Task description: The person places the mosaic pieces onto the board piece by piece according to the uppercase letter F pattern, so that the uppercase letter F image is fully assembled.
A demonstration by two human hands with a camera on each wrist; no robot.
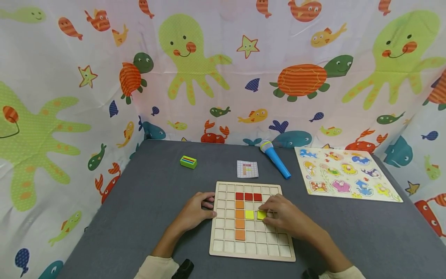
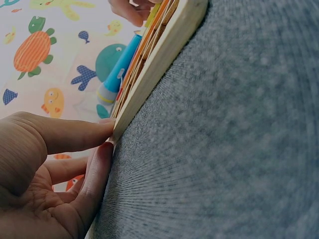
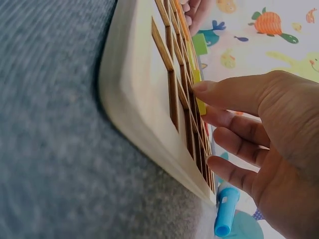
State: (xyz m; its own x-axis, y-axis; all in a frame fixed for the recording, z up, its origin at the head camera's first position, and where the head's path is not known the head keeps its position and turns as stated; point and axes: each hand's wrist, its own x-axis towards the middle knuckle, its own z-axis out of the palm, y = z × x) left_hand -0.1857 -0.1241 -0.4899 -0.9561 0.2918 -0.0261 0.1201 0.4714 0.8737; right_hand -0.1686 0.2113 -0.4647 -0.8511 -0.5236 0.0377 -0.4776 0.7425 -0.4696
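A wooden grid board [image 1: 252, 257] lies on the grey table. A row of red tiles [image 1: 248, 197] sits near its top, with a column of orange tiles [image 1: 239, 214] below and one yellow tile [image 1: 249, 214] beside that column. My left hand [image 1: 191, 212] holds the board's left edge; thumb and finger meet at its rim in the left wrist view. Over the grid's right part, my right hand [image 1: 287, 215] pinches a second yellow tile [image 3: 200, 92] between thumb and index finger. This tile stands tilted at the cells, and its underside is hidden.
Behind the board lie a small printed pattern card [image 1: 247, 169] and a blue toy microphone [image 1: 277, 159]. A green block with coloured stripes [image 1: 188, 162] sits at the back left. An animal puzzle board [image 1: 348, 174] is at the right, before a printed curtain [image 1: 216, 58].
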